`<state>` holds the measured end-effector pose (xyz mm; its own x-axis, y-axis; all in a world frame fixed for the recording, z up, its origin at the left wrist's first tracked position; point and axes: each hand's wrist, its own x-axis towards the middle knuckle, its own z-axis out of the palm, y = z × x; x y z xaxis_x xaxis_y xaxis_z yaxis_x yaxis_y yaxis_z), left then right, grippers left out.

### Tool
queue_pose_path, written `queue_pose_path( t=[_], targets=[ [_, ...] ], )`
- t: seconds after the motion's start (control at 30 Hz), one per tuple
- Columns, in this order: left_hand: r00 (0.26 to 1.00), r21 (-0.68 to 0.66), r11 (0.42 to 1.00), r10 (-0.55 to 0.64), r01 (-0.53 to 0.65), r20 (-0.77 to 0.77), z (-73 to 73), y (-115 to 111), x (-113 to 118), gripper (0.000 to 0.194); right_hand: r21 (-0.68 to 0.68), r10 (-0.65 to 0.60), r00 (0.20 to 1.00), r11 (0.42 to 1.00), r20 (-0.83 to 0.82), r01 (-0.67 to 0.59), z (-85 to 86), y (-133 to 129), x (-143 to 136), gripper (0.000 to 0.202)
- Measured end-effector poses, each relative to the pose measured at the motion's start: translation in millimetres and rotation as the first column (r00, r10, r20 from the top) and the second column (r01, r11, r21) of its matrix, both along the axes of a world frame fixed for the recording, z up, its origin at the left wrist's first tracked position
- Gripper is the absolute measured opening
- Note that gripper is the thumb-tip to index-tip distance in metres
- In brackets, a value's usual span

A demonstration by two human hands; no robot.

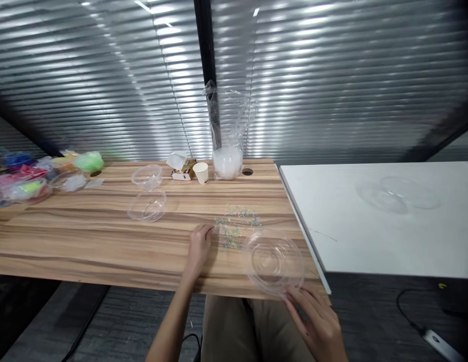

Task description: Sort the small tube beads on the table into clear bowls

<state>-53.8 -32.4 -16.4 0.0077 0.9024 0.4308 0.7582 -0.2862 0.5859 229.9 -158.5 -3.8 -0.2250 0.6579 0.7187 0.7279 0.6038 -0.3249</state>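
Note:
My right hand (313, 314) grips the near rim of a clear round plastic bowl (274, 261), between thumb and fingers, at the table's front edge. To the left, my left hand (200, 245) rests low over the wooden tabletop with its fingers curled together. What they pinch, if anything, is too small to make out. Thin shiny iridescent strands (229, 234) lie loosely scattered on the wood, just right of my left fingertips and beyond the bowl.
Two more clear bowls (147, 205) stand left of centre. Behind are a tissue pack (183, 170), a paper cup (201, 173) and a clear bag with white contents (228, 162). Colourful packets (30, 181) crowd the far left. A white table (347, 246) adjoins at right, bearing a clear round piece (411, 192).

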Motion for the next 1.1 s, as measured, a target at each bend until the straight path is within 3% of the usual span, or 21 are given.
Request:
queue_pose_path(
  t=[0.13, 0.3, 0.63, 0.87, 1.1],
  targets=[
    [0.999, -0.051, 0.999, 0.006, -0.007, -0.034, -13.0, 15, -1, 0.024, -0.012, 0.043, 0.998, 0.999, 0.049, -0.043, 1.3, 3, 19, 0.022],
    [0.997, -0.101, 0.995, -0.014, 0.006, -0.079, -7.8, 18, 2, 0.023, -0.013, 0.031, 0.999, 0.999, 0.044, -0.031, 1.1, 0, 34, 0.022],
    [0.992, -0.136, 0.99, -0.048, 0.033, -0.113, -5.1, 27, 6, 0.017, -0.076, -0.034, 0.997, 0.997, -0.071, 0.028, -15.0, -25, 17, 0.022],
    [0.993, -0.131, 0.985, -0.115, 0.108, -0.042, -9.2, 34, 4, 0.017, -0.098, -0.041, 0.999, 0.994, -0.025, 0.039, -17.6, -4, 30, 0.03],
    [0.995, -0.086, 0.992, -0.094, 0.096, 0.031, -20.0, 29, 3, 0.016, -0.153, -0.145, 0.988, 0.979, -0.045, 0.137, -27.5, 15, 30, 0.05]
  ],
)
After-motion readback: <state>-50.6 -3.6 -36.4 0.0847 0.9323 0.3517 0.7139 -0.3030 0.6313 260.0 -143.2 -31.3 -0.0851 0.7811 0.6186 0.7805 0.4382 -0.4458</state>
